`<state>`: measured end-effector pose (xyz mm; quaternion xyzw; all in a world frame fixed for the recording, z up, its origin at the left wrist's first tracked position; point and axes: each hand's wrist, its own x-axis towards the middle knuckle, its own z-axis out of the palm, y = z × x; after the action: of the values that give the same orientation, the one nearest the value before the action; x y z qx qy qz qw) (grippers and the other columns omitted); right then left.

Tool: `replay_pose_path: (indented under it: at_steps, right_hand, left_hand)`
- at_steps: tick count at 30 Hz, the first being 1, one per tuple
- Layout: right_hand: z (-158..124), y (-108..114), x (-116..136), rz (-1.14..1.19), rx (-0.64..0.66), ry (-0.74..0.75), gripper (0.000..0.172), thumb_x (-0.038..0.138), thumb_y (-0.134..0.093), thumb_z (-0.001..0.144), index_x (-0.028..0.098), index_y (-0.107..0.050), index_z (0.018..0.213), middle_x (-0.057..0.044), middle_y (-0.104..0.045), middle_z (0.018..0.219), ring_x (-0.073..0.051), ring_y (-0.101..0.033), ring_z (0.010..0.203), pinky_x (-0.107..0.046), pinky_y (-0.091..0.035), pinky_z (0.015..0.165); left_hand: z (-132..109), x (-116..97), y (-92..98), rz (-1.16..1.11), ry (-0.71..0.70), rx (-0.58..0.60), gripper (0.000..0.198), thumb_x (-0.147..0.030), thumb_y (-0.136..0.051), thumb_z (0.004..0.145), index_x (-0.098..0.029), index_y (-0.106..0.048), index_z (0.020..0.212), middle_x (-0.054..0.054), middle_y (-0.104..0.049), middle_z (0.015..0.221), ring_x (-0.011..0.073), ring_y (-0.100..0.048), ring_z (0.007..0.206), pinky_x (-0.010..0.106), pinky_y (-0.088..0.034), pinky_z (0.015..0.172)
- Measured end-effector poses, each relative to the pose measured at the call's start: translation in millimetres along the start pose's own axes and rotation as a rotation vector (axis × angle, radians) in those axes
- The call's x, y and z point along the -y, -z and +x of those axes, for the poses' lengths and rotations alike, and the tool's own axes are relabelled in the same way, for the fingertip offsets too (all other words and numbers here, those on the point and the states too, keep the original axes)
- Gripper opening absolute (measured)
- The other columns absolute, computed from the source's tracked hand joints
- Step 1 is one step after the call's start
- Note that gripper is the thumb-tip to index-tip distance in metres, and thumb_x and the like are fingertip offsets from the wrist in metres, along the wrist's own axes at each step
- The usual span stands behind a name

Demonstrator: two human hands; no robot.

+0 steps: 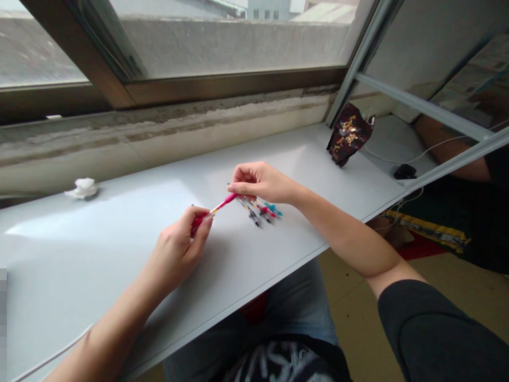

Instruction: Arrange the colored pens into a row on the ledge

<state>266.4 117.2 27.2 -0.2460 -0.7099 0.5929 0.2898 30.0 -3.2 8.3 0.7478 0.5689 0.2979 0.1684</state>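
Note:
A pinkish-red pen is stretched between my two hands, tilted up toward the right above the desk. My left hand is closed around its lower red end, thumb and fingers pinching it near a pale middle section with a bit of yellow. At the upper pink end, the fingertips of my right hand pinch the pen, partly hiding its tip. Just below my right hand, several pens with black, red and blue ends lie side by side on the white desk.
Crumpled white tissue lies at the desk's back left. A dark shiny packet stands at the back right against a metal frame. Beyond it are another person's arm, a cable and a small black object. A white cable runs at lower left.

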Motion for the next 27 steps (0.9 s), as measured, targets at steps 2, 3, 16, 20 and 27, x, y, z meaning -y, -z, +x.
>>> replay_pose_path:
  at_steps: [2, 3, 16, 20, 27]
  right_hand:
    - [0.6, 1.2, -0.9, -0.001, -0.018, 0.043, 0.03, 0.024, -0.088, 0.082, 0.016, -0.062, 0.093, 0.002, -0.068, 0.08, -0.009, -0.061, 0.067, -0.022, -0.051, 0.061]
    - [0.7, 1.7, -0.7, -0.001, -0.027, 0.052, 0.034, 0.02, -0.089, 0.079, 0.016, -0.063, 0.099, 0.001, -0.071, 0.086, -0.01, -0.064, 0.072, -0.023, -0.053, 0.065]
    - [-0.4, 4.3, 4.0, -0.098, -0.063, -0.038, 0.016, 0.026, -0.072, 0.098, 0.013, -0.068, 0.092, 0.0, -0.071, 0.076, -0.008, -0.057, 0.06, -0.02, -0.045, 0.054]
    - [-0.2, 5.7, 3.6, -0.077, -0.045, -0.035, 0.034, 0.042, -0.075, 0.097, 0.013, -0.065, 0.082, -0.001, -0.069, 0.072, -0.008, -0.058, 0.058, -0.022, -0.045, 0.054]
    - [1.4, 7.1, 3.4, -0.036, -0.189, 0.12, 0.03, 0.031, -0.088, 0.083, 0.014, -0.066, 0.095, 0.001, -0.069, 0.078, -0.009, -0.06, 0.066, -0.022, -0.048, 0.059]
  left_hand:
    - [0.0, 0.7, -0.4, 0.004, 0.011, -0.005, 0.027, -0.046, -0.049, 0.103, -0.023, -0.062, 0.102, -0.003, -0.065, 0.07, 0.0164, -0.061, 0.058, 0.028, -0.046, 0.061]
    - [0.1, 1.4, -0.5, 0.007, 0.017, -0.013, 0.028, -0.047, -0.049, 0.103, -0.023, -0.063, 0.102, -0.002, -0.066, 0.07, 0.0169, -0.062, 0.06, 0.028, -0.047, 0.061]
    - [1.3, 6.8, -0.8, 0.041, 0.025, -0.147, 0.029, -0.045, -0.057, 0.104, -0.021, -0.074, 0.103, 0.005, -0.076, 0.096, 0.0173, -0.067, 0.076, 0.029, -0.054, 0.073]
    - [1.2, 3.9, -1.0, 0.051, 0.033, -0.191, 0.03, -0.044, -0.06, 0.103, -0.021, -0.077, 0.108, 0.005, -0.071, 0.101, 0.0164, -0.065, 0.077, 0.028, -0.053, 0.069]
    - [1.1, 2.9, -2.1, 0.024, 0.052, -0.14, 0.03, -0.045, -0.059, 0.102, -0.022, -0.078, 0.103, 0.004, -0.071, 0.094, 0.017, -0.066, 0.076, 0.027, -0.051, 0.065]
